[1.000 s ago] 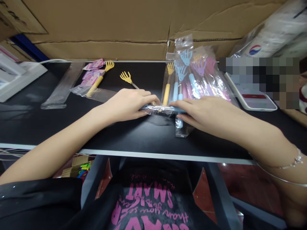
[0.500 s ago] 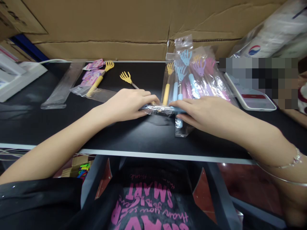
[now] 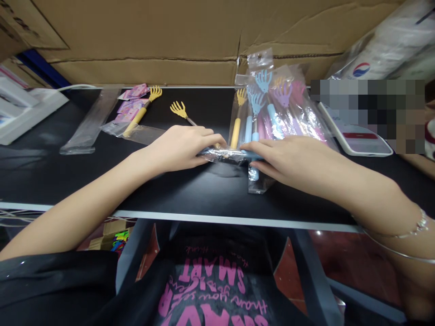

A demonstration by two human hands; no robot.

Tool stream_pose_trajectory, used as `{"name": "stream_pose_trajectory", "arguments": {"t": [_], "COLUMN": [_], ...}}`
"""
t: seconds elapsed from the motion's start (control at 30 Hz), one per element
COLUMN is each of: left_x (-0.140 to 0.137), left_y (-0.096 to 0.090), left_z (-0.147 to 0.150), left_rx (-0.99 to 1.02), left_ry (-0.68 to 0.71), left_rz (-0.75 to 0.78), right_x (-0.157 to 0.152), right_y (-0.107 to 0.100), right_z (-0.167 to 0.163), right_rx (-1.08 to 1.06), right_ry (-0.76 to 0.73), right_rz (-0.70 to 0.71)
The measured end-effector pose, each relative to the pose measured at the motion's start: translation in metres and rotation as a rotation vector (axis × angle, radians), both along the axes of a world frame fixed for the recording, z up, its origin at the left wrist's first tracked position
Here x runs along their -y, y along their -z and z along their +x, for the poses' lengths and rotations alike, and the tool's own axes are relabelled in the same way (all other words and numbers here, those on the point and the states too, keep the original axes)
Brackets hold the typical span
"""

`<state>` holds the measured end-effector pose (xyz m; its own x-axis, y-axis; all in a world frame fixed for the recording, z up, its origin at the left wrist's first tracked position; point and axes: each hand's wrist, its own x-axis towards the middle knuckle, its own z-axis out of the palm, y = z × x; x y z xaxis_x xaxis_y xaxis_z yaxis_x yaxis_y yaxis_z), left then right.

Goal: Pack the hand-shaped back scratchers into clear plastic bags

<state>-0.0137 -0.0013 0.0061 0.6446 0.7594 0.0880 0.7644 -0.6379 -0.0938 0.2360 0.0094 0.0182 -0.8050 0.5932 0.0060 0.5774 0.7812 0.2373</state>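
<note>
Between my hands, just over the black table, lies a back scratcher (image 3: 234, 153) with a blue handle in a clear plastic bag. My left hand (image 3: 190, 147) has its fingers closed on the left end; my right hand (image 3: 278, 156) grips the blue right end. Part of the back scratcher is hidden by my fingers. Behind my left hand lies a loose yellow back scratcher (image 3: 179, 110), its handle mostly covered. Beyond my right hand sits a pile of bagged back scratchers (image 3: 283, 97) in blue, yellow, purple and pink.
Another yellow back scratcher (image 3: 137, 121) lies beside small pink packets (image 3: 131, 108). Clear plastic bags (image 3: 90, 122) rest at the left, near a white device (image 3: 30, 113). A phone (image 3: 367, 142) lies at the right. Cardboard (image 3: 152, 36) stands along the back.
</note>
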Motion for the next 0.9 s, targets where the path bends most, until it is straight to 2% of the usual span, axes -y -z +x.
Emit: {"name": "stream_pose_trajectory", "arguments": {"t": [0.9], "left_x": [0.0003], "left_y": [-0.0001], "left_z": [0.0003], "left_rx": [0.002], "left_ry": [0.004], "left_rz": [0.001], "right_x": [0.0002], "right_y": [-0.0009], "right_z": [0.0005], "right_rx": [-0.004], "right_ry": [-0.002], "right_rz": [-0.008]}}
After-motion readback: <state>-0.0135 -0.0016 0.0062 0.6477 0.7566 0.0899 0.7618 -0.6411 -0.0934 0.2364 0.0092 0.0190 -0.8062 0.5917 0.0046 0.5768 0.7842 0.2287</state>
